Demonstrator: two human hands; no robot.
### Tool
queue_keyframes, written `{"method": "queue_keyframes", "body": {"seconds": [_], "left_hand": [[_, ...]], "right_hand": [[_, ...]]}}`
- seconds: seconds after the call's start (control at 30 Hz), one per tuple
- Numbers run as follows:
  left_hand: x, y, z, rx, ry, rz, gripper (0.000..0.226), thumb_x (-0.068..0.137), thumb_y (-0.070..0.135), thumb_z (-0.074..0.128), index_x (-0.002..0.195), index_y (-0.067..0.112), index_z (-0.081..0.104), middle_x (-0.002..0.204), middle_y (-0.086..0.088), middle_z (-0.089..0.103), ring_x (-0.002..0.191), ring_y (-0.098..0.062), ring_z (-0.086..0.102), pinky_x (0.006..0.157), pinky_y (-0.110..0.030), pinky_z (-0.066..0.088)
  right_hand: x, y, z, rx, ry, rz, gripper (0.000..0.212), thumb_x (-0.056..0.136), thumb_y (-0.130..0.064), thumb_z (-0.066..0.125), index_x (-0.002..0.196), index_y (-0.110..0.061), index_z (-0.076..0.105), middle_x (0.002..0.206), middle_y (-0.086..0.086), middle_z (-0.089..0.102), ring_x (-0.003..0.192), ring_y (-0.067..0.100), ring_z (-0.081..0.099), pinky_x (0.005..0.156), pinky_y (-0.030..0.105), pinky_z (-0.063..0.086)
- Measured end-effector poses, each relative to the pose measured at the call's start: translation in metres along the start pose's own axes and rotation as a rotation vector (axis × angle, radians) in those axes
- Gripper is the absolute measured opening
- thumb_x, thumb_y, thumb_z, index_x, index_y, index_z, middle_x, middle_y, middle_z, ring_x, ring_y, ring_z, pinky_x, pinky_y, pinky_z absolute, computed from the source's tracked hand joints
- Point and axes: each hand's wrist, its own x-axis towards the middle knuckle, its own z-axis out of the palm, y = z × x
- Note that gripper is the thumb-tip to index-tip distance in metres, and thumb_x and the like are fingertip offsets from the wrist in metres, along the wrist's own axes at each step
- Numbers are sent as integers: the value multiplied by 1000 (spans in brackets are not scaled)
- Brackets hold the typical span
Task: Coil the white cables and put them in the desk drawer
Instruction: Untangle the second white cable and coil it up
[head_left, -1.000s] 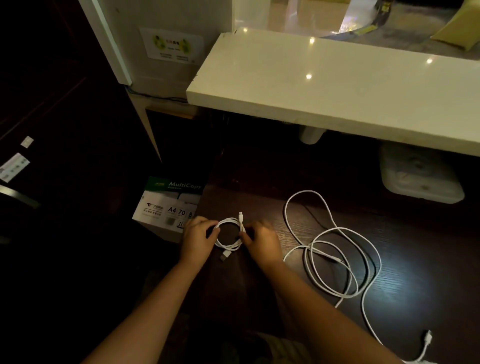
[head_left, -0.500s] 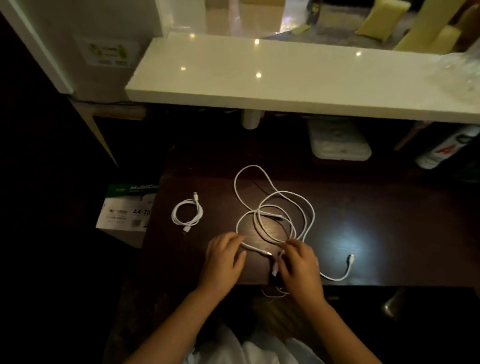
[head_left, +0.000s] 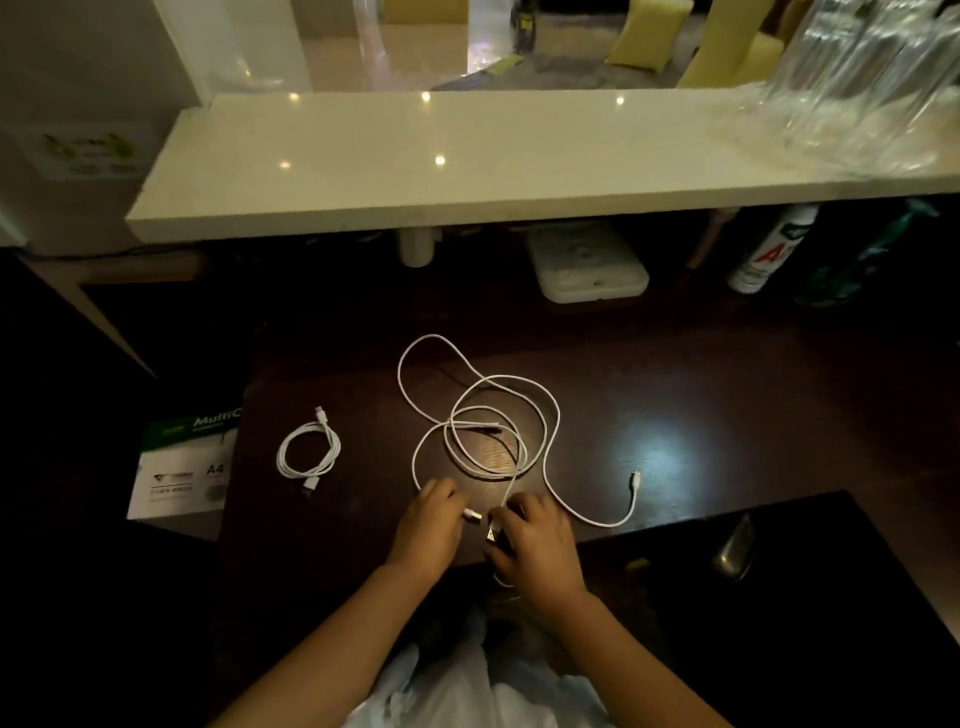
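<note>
Hands meet at the near edge of the dark wood-grain tabletop (head_left: 675, 415). The left hand (head_left: 428, 525) has its grip closed on a plug end (head_left: 472, 515) of the long white cable (head_left: 498, 431); the right hand (head_left: 537, 540) has its grip closed around another stretch of that cable beside a small dark connector. Beyond the knuckles the long cable sprawls in loose, overlapping loops, thin and round, its free plug lying off to the right. Well apart on the left lies the short white cable (head_left: 310, 453), already wound into a tidy ring. A paper ream box (head_left: 182, 467) sits below the tabletop's left edge. Farther back, a glossy pale stone shelf (head_left: 467, 156) overhangs a white plastic box (head_left: 587, 265) and a spray can (head_left: 769, 249)
</note>
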Motion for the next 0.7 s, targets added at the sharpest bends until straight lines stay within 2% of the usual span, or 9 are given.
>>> {"method": "queue_keyframes", "body": {"seconds": [0.07, 0.13, 0.23, 0.3, 0.4, 0.5, 0.63, 0.7], "left_hand": [[1, -4, 3, -35, 13, 9, 10, 76, 5, 58, 83, 5, 64, 90, -14, 60, 88, -32, 57, 76, -45, 50], [2, -4, -1, -117, 37, 13, 9, 79, 9, 59, 84, 6, 66, 88, -12, 61, 86, -29, 58, 76, -39, 49], [8, 8, -28, -359, 132, -26, 8, 83, 11, 63, 87, 8, 69, 85, -7, 65, 77, -14, 61, 69, -12, 42], [17, 26, -61, -582, 234, -84, 6, 83, 7, 64, 82, 12, 68, 76, 0, 65, 65, 4, 58, 63, -4, 41], [38, 52, -125, -936, 347, -114, 20, 85, 3, 58, 76, 21, 59, 70, 3, 62, 49, 5, 56, 57, -9, 45], [50, 71, -197, -1213, 467, -12, 17, 89, 5, 54, 82, 20, 59, 66, 5, 67, 50, 0, 57, 58, -15, 48], [54, 86, -259, -1494, 435, 107, 14, 91, 8, 51, 86, 17, 60, 68, 7, 70, 60, -3, 62, 63, -18, 52], [54, 87, -264, -1548, 362, 103, 15, 91, 6, 49, 89, 15, 60, 71, 5, 72, 66, -5, 65, 67, -20, 54]], "right_hand": [[1, -2, 4, 25, 21, 18, 26, 62, -33, 69, 86, -23, 65, 89, 1, 61, 83, 25, 60, 64, 35, 49], [3, -1, 7, 58, 42, 21, 22, 67, -26, 68, 87, -18, 66, 89, 4, 61, 84, 28, 59, 64, 36, 48], [8, 2, 7, 109, -9, 36, 26, 77, -24, 60, 101, -14, 64, 101, 7, 59, 98, 28, 52, 79, 37, 44], [10, 3, 6, 170, -18, 41, 26, 79, -24, 60, 103, -15, 64, 103, 6, 58, 102, 27, 50, 84, 34, 41], [13, 5, 6, 242, -13, 54, 26, 77, -25, 63, 101, -16, 65, 100, 5, 59, 102, 25, 50, 84, 30, 40], [16, 4, 3, 277, -40, 77, 26, 77, -25, 65, 100, -14, 66, 103, 7, 60, 103, 25, 50, 84, 28, 38], [28, 8, -7, 329, 22, 135, 27, 76, -18, 65, 102, -11, 66, 103, 10, 64, 99, 29, 57, 81, 30, 42], [37, 14, -17, 399, 11, 206, 36, 76, -17, 68, 111, -12, 65, 105, 9, 67, 99, 26, 60, 83, 28, 44]]}}
